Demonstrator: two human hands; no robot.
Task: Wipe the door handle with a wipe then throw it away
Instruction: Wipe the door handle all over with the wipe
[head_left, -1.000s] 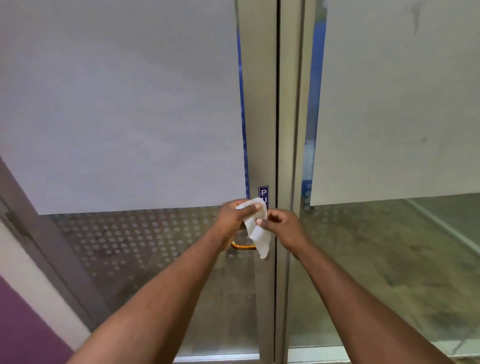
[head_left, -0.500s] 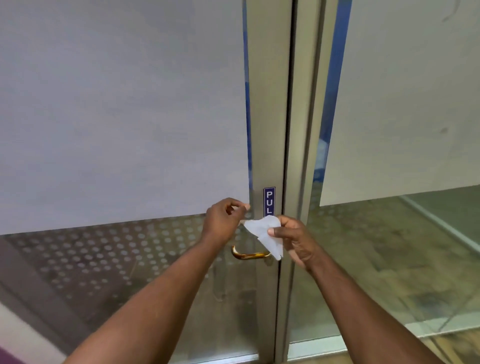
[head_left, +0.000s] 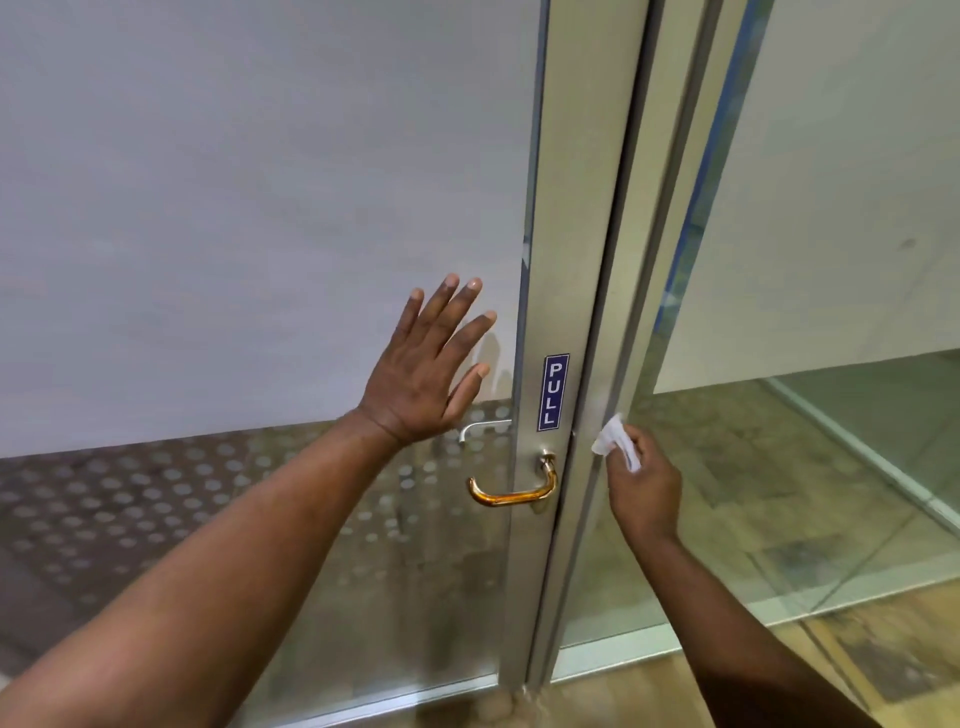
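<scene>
A brass lever door handle (head_left: 511, 491) sticks out to the left from the silver frame of a glass door (head_left: 566, 260), just below a blue PULL sign (head_left: 552, 392). My left hand (head_left: 426, 371) lies flat on the frosted glass, fingers spread, up and left of the handle. My right hand (head_left: 644, 488) is to the right of the handle, beside the door edge, and pinches a crumpled white wipe (head_left: 615, 441). The wipe is clear of the handle.
The door's frosted panel (head_left: 234, 208) fills the upper left, with dotted clear glass below it. A second glass panel (head_left: 831, 208) stands to the right. Beyond the glass lies a greenish tiled floor (head_left: 779, 493). A silver handle (head_left: 480, 427) shows behind the glass.
My left hand let go of the wipe and went up to lie flat on the glass. My right hand took the wipe off to the right, uncovering the handle.
</scene>
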